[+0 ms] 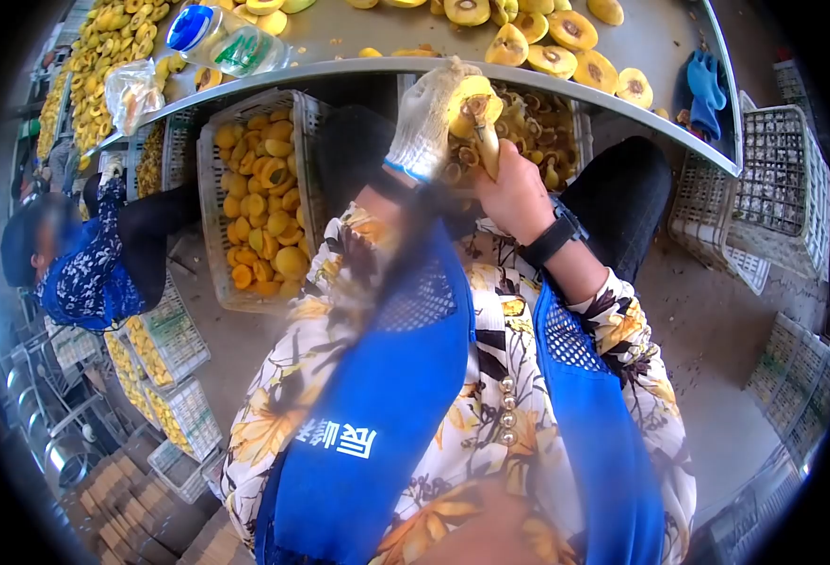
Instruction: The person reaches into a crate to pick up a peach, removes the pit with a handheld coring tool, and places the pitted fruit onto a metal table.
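My left hand, in a white knitted glove, grips a halved yellow peach just in front of the table edge. The cut face with its brown centre is turned toward me. In my bare right hand is a pitting tool with a pale handle. Its working end meets the middle of the peach half, and the tip's exact shape cannot be made out. Beneath both hands stands a crate of brownish peach scraps, partly covered by my hands. A wristwatch is on my right wrist.
Halved peaches lie on the metal table, beside a blue-capped plastic bottle and a blue glove. A crate of peach halves stands by my left knee. Stacked crates are at right; another person sits at left.
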A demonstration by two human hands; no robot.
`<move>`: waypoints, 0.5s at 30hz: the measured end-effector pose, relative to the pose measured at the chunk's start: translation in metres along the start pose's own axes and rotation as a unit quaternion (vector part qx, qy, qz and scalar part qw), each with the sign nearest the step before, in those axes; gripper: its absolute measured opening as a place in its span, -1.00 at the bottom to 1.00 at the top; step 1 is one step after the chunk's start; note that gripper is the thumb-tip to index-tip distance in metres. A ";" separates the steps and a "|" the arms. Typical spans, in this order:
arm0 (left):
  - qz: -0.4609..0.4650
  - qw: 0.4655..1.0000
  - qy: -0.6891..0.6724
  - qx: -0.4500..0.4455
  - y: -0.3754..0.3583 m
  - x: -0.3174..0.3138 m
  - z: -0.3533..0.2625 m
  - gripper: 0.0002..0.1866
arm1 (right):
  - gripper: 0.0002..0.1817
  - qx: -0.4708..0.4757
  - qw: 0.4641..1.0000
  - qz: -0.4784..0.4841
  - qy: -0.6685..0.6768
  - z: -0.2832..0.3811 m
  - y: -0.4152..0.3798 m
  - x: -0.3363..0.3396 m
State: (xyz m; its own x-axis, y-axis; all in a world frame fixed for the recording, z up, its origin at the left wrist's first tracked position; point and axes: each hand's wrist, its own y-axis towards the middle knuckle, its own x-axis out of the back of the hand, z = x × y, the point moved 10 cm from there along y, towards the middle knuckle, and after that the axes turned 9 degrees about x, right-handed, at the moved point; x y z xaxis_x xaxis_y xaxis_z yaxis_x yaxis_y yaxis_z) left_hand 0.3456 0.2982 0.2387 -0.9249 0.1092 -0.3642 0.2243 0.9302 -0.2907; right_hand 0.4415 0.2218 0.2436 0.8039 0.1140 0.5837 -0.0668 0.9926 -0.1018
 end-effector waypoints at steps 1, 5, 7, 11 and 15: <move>-0.010 1.000 -0.006 -0.016 -0.002 -0.001 -0.002 -0.54 | -0.69 -0.007 1.000 0.004 0.011 0.001 0.002 0.002; -0.076 0.996 -0.009 -0.044 -0.014 0.001 -0.002 -0.68 | -0.72 0.025 0.999 -0.016 0.036 -0.005 0.002 -0.009; -0.071 0.997 -0.013 -0.033 -0.012 0.004 -0.003 -0.73 | -0.75 -0.005 0.996 0.027 0.080 -0.010 0.002 -0.019; -0.035 0.998 -0.036 -0.045 -0.002 0.007 0.007 -0.74 | -0.81 -0.014 0.983 0.066 0.173 -0.002 0.003 -0.029; -0.078 0.994 -0.078 0.024 0.002 0.013 0.018 -0.78 | -0.87 -0.122 0.936 0.134 0.302 0.000 -0.009 -0.041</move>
State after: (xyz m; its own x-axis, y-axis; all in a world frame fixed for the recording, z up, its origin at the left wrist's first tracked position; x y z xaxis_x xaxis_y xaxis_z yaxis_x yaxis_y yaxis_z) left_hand 0.3397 0.2951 0.2180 -0.8914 -0.0936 -0.4434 0.1006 0.9131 -0.3952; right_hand 0.4092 0.2085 0.2211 0.9698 0.2401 -0.0430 -0.2367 0.8837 -0.4038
